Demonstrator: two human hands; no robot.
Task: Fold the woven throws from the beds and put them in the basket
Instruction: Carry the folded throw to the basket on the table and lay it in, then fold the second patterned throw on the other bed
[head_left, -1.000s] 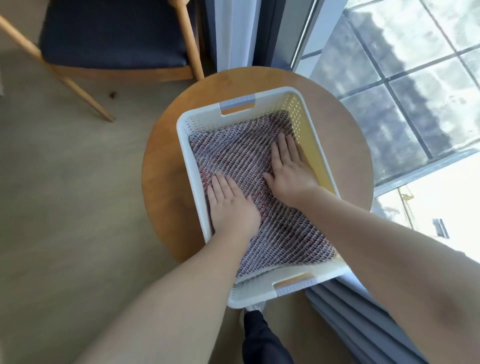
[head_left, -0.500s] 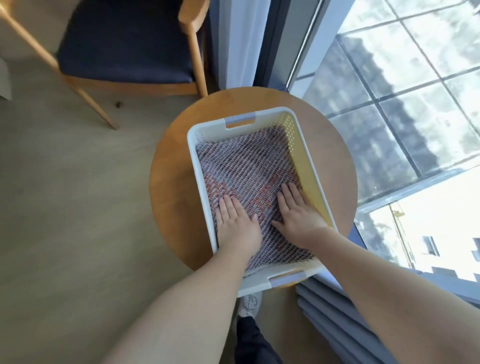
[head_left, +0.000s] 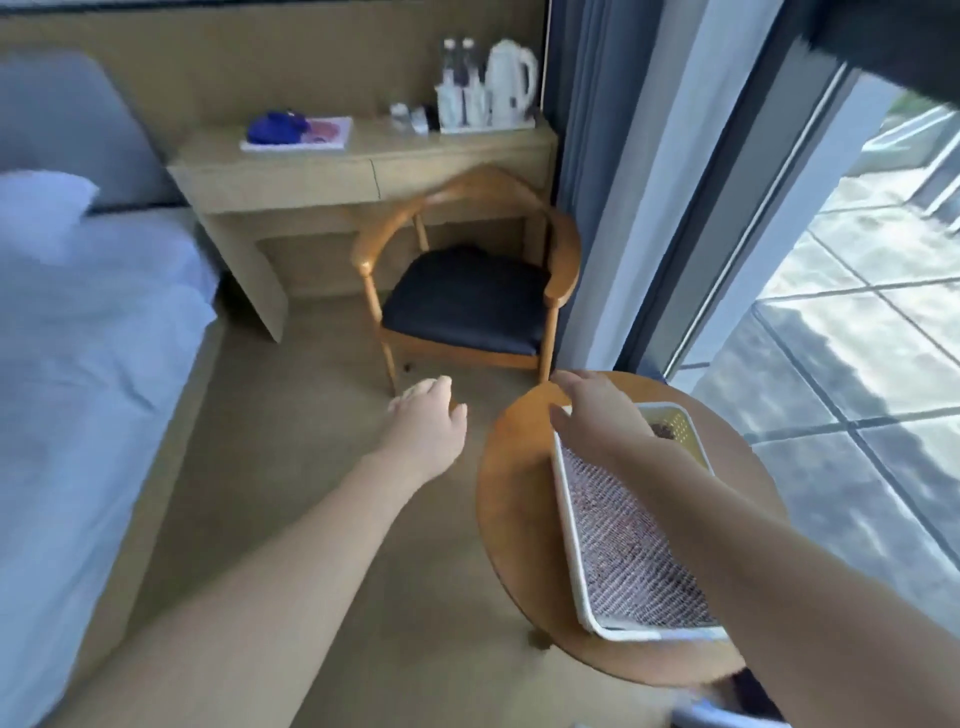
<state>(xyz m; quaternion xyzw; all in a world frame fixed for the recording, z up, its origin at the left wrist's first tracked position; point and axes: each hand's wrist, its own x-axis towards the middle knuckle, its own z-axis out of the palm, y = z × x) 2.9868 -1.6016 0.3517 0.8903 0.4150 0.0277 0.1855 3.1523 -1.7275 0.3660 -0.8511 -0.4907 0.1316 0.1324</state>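
A folded woven throw (head_left: 623, 540), red and grey, lies flat inside the white plastic basket (head_left: 569, 540) on the round wooden table (head_left: 514, 499) at the lower right. My right hand (head_left: 597, 415) hovers above the basket's far end with fingers spread, holding nothing. Over the floor left of the table, my left hand (head_left: 431, 415) is raised, fingers loosely apart and empty. A bed (head_left: 78, 364) with white sheets fills the left side; no throw shows on the part of it in view.
A wooden armchair (head_left: 467, 291) with a dark seat stands ahead, in front of a wooden desk (head_left: 363, 171) carrying a kettle, bottles and a blue item. Curtains and a large window run along the right. Bare floor lies between bed and table.
Both hands have lifted off the throw in the basket. The view has swung up and left, from looking down into the basket to the bed, desk and chair.
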